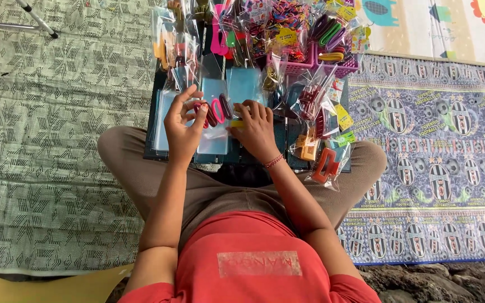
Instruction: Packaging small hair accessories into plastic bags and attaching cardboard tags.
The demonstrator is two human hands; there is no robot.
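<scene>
At the far edge of the dark board [158, 129] on the person's lap, two pink mesh baskets stood side by side. The nearer-centre basket [294, 66] was heaped with small, many-coloured hair ties, and the purple-pink basket [343, 67] to its right held long clips in purple, green and yellow, some with yellow tags. Clear packets [176, 39] of other hair pieces were piled to the left of them, and more packets lay to the right of the hands, one with an orange rectangular claw clip [325, 164] inside.

The hair clips [215, 110] in hand were oval loops, dark red and pink, three or four bunched together and standing on edge over a clear plastic sleeve [213, 134] on the board. The left hand [182, 126] was raised, its thumb and fingers pinched on the clips' left side. The right hand [256, 130] lay palm down just right of them, fingers curled against the sleeve's edge; whether it gripped anything could not be told. The two hands were close together, the clips between them.
</scene>
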